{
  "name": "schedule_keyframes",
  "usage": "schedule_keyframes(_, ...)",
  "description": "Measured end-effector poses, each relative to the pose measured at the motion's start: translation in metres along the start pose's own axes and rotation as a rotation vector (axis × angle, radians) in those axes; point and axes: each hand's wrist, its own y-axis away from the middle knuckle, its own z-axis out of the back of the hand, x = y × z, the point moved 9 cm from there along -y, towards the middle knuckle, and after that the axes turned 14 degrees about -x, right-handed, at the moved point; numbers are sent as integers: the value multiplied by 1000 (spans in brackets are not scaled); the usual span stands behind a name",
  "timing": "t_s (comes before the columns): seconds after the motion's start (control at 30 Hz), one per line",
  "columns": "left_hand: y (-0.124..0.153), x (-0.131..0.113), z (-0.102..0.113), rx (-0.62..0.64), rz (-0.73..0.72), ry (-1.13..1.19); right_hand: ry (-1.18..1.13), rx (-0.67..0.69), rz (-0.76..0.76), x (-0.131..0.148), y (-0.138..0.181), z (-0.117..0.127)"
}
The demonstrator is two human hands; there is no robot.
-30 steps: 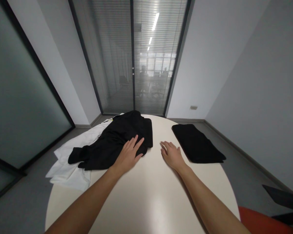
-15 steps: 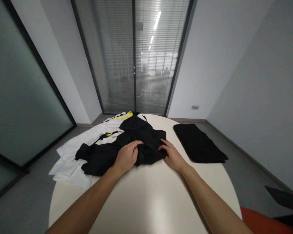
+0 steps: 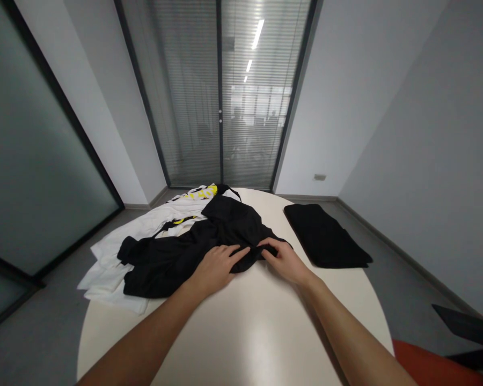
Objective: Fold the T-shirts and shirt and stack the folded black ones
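A crumpled black garment (image 3: 233, 222) lies across the table in front of me, its cut not clear from its folds. My left hand (image 3: 217, 268) rests on its near edge, fingers laid over the cloth and thumb stretched out to the right. With thumb and fingers, my right hand (image 3: 280, 260) pinches a fold at the garment's near right end. The cloth partly hides the fingertips of this hand. Beneath and left of the black garment is white clothing (image 3: 124, 236) with black and yellow print.
A folded black cloth item (image 3: 326, 236) lies at the right of the round, pale table (image 3: 233, 332). An orange-red seat (image 3: 426, 367) and dark chair parts (image 3: 467, 324) stand at the lower right. Glass panels with blinds (image 3: 221, 96) rise beyond the table.
The garment's right end has been drawn toward me and rightward, its folds changed. My left hand has shifted slightly right, its fingers now flatter. My right hand now pinches the cloth.
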Motion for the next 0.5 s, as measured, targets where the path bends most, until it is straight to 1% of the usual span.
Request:
schedule_keyframes(0.1, 1, 23, -1, 3, 140, 149, 6, 63, 50, 6, 4, 4)
schedule_keyframes(0.17, -1, 34, 6, -34, 231, 352, 81, 75, 108, 4, 4, 10)
schedule_keyframes(0.23, -3, 45, 17, -96, 321, 569, 147, 96, 129, -5, 5, 16)
schedule_keyframes(0.3, -5, 60, 28, -196, 408, 716, 156, 136, 109, -16, 6, 17)
schedule_keyframes(0.33, -5, 70, 33, -253, 447, 744, 150, 163, 93, -20, 7, 15)
schedule_keyframes(0.4, -3, 90, 37, -363, 523, 710, 145, 216, 78, -24, 10, 9)
schedule_keyframes(0.47, 3, 106, 42, -477, 581, 561, 157, 243, 81, -23, 11, 2)
schedule_keyframes(0.5, 6, 109, 47, -532, 581, 461, 159, 234, 81, -21, 10, 1)
